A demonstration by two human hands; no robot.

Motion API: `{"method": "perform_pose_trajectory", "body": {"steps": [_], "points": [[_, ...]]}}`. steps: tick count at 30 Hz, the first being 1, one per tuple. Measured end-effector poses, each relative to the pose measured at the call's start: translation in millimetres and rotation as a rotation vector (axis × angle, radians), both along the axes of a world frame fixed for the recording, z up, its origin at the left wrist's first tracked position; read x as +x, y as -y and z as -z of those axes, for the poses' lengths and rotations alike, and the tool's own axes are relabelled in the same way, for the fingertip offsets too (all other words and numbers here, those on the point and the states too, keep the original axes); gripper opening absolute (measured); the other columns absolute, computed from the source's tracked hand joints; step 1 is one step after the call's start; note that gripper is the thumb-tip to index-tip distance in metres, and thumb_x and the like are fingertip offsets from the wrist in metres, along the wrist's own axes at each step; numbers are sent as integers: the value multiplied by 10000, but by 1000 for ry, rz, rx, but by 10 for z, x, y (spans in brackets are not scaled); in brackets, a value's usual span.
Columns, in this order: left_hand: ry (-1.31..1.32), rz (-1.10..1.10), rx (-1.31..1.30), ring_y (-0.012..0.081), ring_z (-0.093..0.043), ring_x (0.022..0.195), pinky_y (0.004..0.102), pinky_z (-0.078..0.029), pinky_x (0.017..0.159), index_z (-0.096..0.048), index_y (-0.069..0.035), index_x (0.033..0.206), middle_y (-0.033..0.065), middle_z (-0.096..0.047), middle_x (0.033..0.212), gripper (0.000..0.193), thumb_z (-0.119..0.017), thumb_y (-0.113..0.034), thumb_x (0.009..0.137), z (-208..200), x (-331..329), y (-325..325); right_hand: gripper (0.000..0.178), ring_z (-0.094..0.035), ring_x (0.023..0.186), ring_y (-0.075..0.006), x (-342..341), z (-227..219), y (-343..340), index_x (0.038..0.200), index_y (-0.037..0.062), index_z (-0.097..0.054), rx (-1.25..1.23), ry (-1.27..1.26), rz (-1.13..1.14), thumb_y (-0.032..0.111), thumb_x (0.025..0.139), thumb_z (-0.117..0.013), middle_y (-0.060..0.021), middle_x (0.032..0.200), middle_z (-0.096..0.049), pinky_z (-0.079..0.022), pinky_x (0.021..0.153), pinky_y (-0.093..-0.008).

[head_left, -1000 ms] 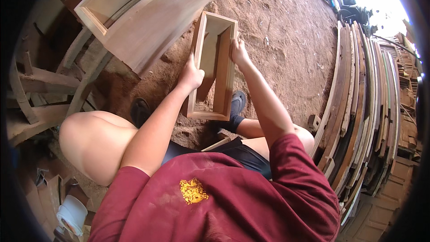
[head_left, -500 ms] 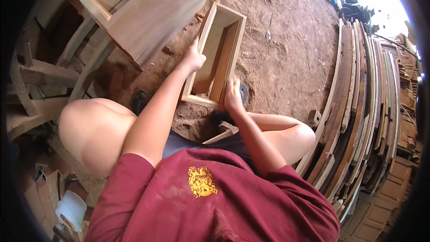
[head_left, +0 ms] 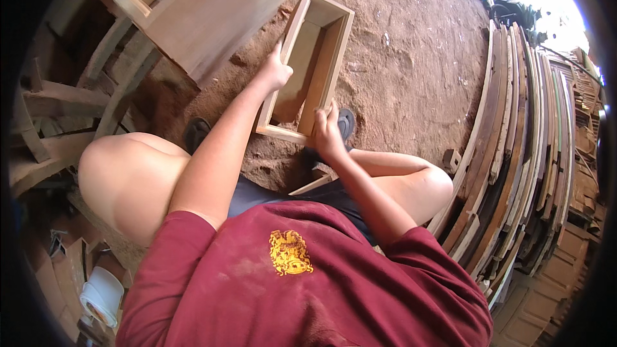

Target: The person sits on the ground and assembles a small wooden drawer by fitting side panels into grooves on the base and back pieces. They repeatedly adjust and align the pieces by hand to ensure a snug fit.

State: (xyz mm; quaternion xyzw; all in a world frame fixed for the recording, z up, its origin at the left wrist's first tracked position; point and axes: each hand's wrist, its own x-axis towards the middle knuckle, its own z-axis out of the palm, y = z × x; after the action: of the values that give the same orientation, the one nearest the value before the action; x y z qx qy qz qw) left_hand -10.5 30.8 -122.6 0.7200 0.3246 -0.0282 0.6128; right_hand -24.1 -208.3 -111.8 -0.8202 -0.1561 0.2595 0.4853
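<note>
Brown curved timbers (head_left: 64, 100) stand well to the left of the left hand (head_left: 275, 77), with a white tub (head_left: 103, 292) lying below them, farther from it. Just beyond that hand, up and to its left, a larger wooden piece (head_left: 225, 22) shows a broad flat side and a framed recess. The left hand is closed around the near long side of an open wooden box (head_left: 322, 71), which slants between the two hands above the ground. At the box's lower right corner, the right hand (head_left: 328, 133) touches the wood with bent fingers; whether it grips or merely steadies cannot be told. Past it lie a small wood block (head_left: 452, 159) and long stacked boards (head_left: 498, 173). Handling the box seems the step in hand; moving it calls for a firm left hold and right-hand support.
</note>
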Motion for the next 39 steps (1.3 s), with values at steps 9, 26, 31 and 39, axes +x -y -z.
{"method": "perform_pose_trajectory", "body": {"steps": [9, 26, 31, 39], "points": [[84, -7, 11, 349, -601, 1205, 378, -498, 993, -188, -194, 1598, 255, -556, 1384, 958, -584, -44, 738, 86, 29, 59, 534, -496, 1260, -357, 67, -149, -64, 1453, 3, -205, 31, -35, 82, 372, 1081, -308, -258, 1351, -483, -384, 1072, -424], [60, -23, 65, 355, -610, 1187, 389, -486, 1011, -246, -54, 1565, 272, -583, 1337, 883, -556, -59, 739, -85, -3, 57, 453, -457, 1311, -378, 1185, -113, -552, 1317, -17, -480, -31, 58, 128, 336, 1072, -335, -256, 1360, -499, -368, 1093, -439], [125, -37, 33, 330, -645, 1117, 371, -525, 932, -260, -81, 1568, 253, -604, 1317, 884, -548, -44, 734, 28, 7, 99, 478, -467, 1287, -394, 305, 79, -32, 1312, -47, -478, -2, 56, 90, 329, 1082, -292, -283, 1340, -501, -366, 1088, -432], [205, -72, 55, 361, -678, 984, 396, -549, 852, -287, -92, 1559, 272, -671, 1112, 892, -570, -48, 714, 169, 11, 77, 486, -655, 975, -358, 1932, 115, -915, 1221, -5, -477, -162, 220, 218, 416, 1062, -294, -250, 1035, -652, -508, 845, -440]]}}
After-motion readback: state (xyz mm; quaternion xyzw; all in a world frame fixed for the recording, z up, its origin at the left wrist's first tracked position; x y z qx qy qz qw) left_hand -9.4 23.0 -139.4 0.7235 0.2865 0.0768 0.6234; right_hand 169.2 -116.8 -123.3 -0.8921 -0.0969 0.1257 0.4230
